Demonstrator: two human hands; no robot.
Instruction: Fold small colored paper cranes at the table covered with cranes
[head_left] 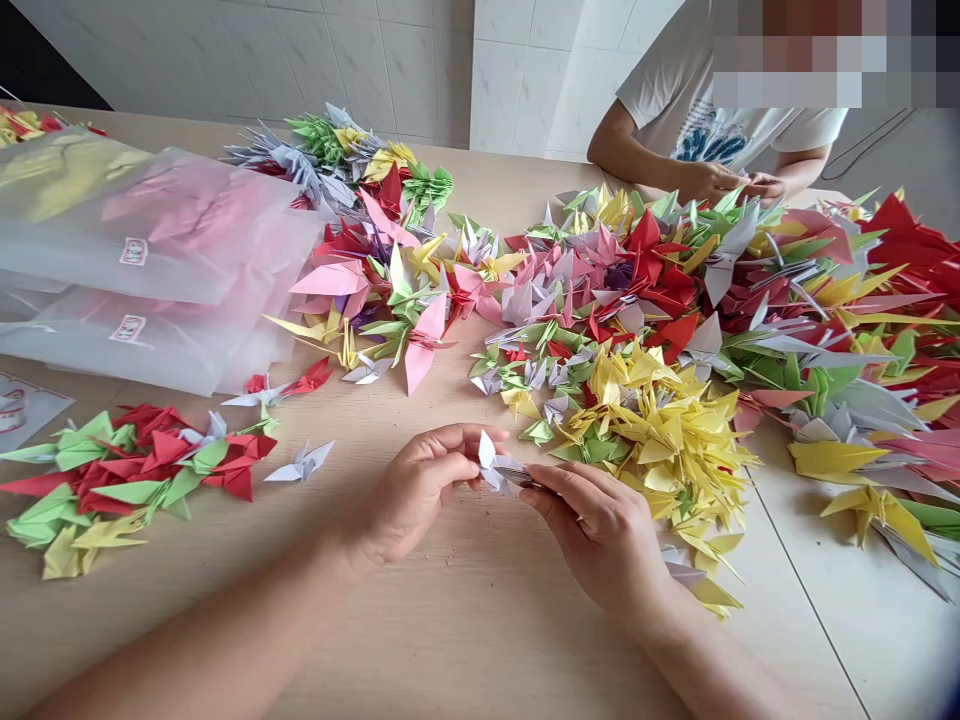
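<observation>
Both my hands pinch one small pale lilac paper crane (498, 470) just above the wooden table (465, 620). My left hand (412, 490) grips its left side with thumb and fingers closed. My right hand (600, 525) holds its right side between thumb and forefinger. A heap of small yellow cranes (660, 420) lies just right of my hands. A single lilac crane (301, 464) rests on the table to the left.
A large spread of coloured paper cranes (675, 290) covers the table's middle and right. A red, green and yellow group (127, 475) lies at the left. Frosted plastic bags (150, 260) are stacked at back left. Another person's hands (720, 182) work at the far side.
</observation>
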